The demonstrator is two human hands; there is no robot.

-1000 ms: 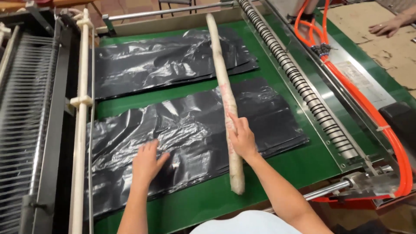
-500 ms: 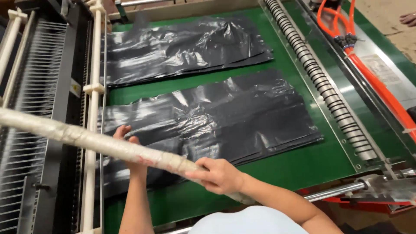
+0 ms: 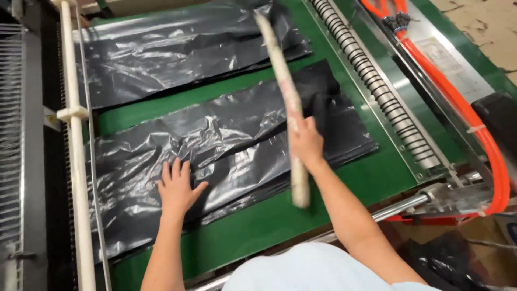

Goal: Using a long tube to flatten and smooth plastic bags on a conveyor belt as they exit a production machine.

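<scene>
My right hand [image 3: 305,141] grips a long pale stick [image 3: 280,75] near its lower end; the stick points away from me across the near stack of black plastic bags [image 3: 237,145]. My left hand [image 3: 176,187] lies flat, fingers spread, on the left part of that stack. The bags rest on a green conveyor table [image 3: 258,226]. A second stack of black plastic bags [image 3: 177,48] lies farther back; the stick's far tip reaches over it.
A white rod [image 3: 75,161] runs along the left side beside a metal rack [image 3: 11,134]. A coiled roller [image 3: 377,91] and orange hoses [image 3: 458,108] run along the right. A metal bar [image 3: 398,207] edges the near side.
The stick has swung from lying crosswise at the left to pointing away over the bags. My left hand has moved from under the stick onto the near stack.
</scene>
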